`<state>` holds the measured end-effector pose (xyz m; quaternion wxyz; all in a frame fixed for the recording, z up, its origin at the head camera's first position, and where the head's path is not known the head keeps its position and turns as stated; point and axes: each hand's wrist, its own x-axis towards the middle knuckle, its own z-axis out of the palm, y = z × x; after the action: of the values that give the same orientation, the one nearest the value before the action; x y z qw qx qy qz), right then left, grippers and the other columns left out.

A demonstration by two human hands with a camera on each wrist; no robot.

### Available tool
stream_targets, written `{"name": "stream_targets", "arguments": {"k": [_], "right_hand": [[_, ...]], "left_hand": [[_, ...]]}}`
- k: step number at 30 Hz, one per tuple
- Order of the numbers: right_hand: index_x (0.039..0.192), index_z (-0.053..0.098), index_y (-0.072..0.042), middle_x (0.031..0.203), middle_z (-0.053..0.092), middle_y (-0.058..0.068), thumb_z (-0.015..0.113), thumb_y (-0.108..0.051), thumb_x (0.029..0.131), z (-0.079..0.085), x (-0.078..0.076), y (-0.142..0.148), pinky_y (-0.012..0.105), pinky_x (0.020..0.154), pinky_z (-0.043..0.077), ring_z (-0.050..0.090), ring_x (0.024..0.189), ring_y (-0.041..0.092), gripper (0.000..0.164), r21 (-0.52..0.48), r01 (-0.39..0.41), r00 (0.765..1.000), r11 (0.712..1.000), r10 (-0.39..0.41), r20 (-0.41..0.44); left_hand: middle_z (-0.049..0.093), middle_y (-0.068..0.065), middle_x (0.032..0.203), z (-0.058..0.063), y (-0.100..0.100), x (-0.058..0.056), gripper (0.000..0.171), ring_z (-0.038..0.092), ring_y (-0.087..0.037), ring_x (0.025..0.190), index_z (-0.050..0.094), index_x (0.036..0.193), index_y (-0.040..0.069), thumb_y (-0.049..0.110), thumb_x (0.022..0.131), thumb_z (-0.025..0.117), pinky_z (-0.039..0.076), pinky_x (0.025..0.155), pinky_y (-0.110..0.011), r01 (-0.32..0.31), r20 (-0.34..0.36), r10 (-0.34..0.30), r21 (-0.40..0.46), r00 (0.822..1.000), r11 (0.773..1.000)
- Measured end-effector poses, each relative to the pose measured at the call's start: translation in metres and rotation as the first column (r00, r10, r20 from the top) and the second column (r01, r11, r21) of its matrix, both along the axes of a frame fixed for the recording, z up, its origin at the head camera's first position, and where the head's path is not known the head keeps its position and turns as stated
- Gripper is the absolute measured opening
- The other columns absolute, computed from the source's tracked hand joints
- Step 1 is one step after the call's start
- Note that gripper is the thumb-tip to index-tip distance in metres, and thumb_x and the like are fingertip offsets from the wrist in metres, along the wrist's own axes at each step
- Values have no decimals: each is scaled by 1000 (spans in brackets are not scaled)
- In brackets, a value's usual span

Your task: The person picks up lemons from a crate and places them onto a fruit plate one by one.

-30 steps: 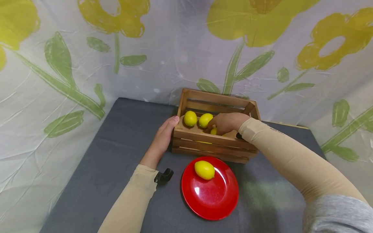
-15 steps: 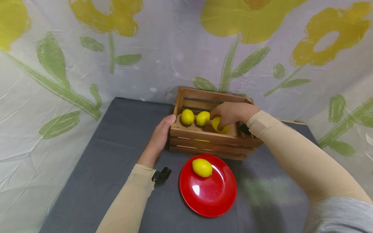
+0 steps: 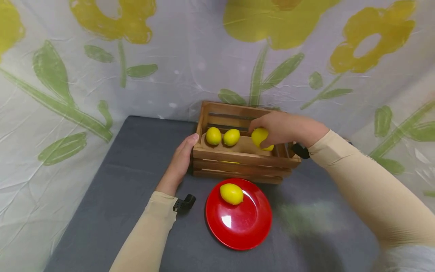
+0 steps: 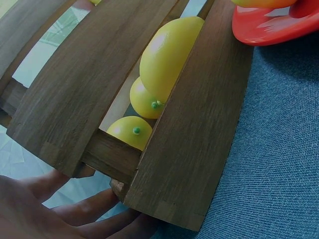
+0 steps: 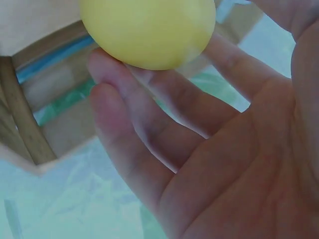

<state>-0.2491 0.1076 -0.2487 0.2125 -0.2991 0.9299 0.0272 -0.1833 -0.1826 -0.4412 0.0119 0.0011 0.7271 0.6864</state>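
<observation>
A slatted wooden crate (image 3: 217,154) stands on the table with lemons in it. Over its right part, my right hand (image 3: 283,128) grips a yellow lemon (image 3: 259,136) between thumb and fingers; in the right wrist view the fingers curl behind this lemon (image 5: 149,30). My left hand (image 3: 180,160) rests against the crate's left end, fingertips at the slats in the left wrist view. Two lemons lie on a brown surface inside the crate, the left lemon (image 3: 213,136) beside the other lemon (image 3: 231,137). Through the slats, more lemons (image 4: 167,57) show lower down.
In front of the crate sits a red plate (image 3: 238,230) with one lemon (image 3: 232,194) on it. The dark table (image 3: 136,166) backs onto a hanging cloth (image 3: 183,75) with printed flowers. A black strap mount (image 3: 184,204) is on the left wrist.
My right hand has come up from deep in the crate, moving right and lifting a lemon away from the other two. The left hand stays at the crate's end. The head view has shifted slightly.
</observation>
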Motion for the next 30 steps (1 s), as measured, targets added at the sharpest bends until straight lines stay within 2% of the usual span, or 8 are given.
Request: {"name": "stream_targets", "arguments": {"k": [4, 6, 8, 13, 15, 23, 25, 30], "right_hand": [[138, 68, -23, 133, 69, 6, 84, -18, 93, 14, 15, 7, 45, 85, 61, 62, 108, 30, 48, -24, 5, 1000, 1000, -5, -15], [137, 69, -22, 131, 70, 6, 84, -18, 92, 19, 22, 10, 46, 93, 58, 62, 107, 28, 48, -26, -11, 999, 1000, 10, -43], [137, 69, -23, 130, 70, 6, 84, -17, 92, 24, 30, 12, 45, 88, 60, 66, 100, 27, 49, -35, 0, 999, 999, -1, -34], [138, 68, -28, 131, 69, 4, 86, -22, 91, 29, 52, 16, 42, 84, 60, 67, 97, 24, 51, -34, 4, 999, 999, -5, -42], [138, 68, -29, 131, 70, 3, 86, -24, 91, 28, 61, 17, 42, 86, 59, 63, 103, 25, 51, -22, 0, 998, 1000, -1, -59], [138, 68, -32, 129, 68, 1, 85, -22, 91, 14, 91, 13, 37, 81, 61, 64, 101, 21, 50, -55, -1, 1000, 998, 0, -18], [138, 68, -30, 128, 66, 3, 85, -22, 91, 9, 97, 11, 36, 80, 62, 64, 96, 20, 51, -59, -14, 1000, 998, 14, -12], [141, 68, -25, 120, 63, 4, 88, -23, 90, -4, 111, 8, 32, 73, 60, 62, 80, 16, 56, -50, -66, 993, 997, 60, -104]], "left_hand": [[38, -9, 175, -1, 0, 0, 71, 29, -27, 165, 42, 166, 13, 54, 109, 44, 20, 137, -52, -2, 6, 2, -9, 1000, 1000], [37, -8, 175, -1, -1, 0, 71, 28, -27, 165, 42, 167, 13, 55, 109, 43, 19, 137, -52, -5, 8, 5, -17, 1000, 1000], [37, -7, 175, -2, -2, 0, 72, 28, -26, 165, 42, 167, 14, 56, 109, 43, 18, 137, -52, -10, 13, 10, -20, 1000, 1000], [34, -7, 176, -2, -1, -1, 76, 27, -26, 165, 39, 168, 13, 60, 108, 43, 17, 137, -53, -9, 21, 9, -19, 1000, 1000], [33, -8, 177, -1, 1, -1, 77, 26, -26, 166, 38, 169, 12, 60, 108, 43, 16, 138, -53, -4, 16, 5, -19, 1000, 1000], [31, -10, 177, 1, -1, 0, 78, 25, -28, 166, 36, 169, 10, 58, 109, 41, 15, 138, -53, 2, 7, -2, -29, 1000, 1000], [31, -10, 178, 3, -2, 1, 79, 25, -28, 166, 35, 169, 10, 60, 108, 41, 14, 138, -53, 1, 10, -1, -32, 1000, 999], [30, -10, 178, 5, -4, 2, 81, 24, -28, 166, 33, 170, 10, 62, 108, 41, 14, 138, -54, -4, 15, 5, -42, 1000, 999]]}}
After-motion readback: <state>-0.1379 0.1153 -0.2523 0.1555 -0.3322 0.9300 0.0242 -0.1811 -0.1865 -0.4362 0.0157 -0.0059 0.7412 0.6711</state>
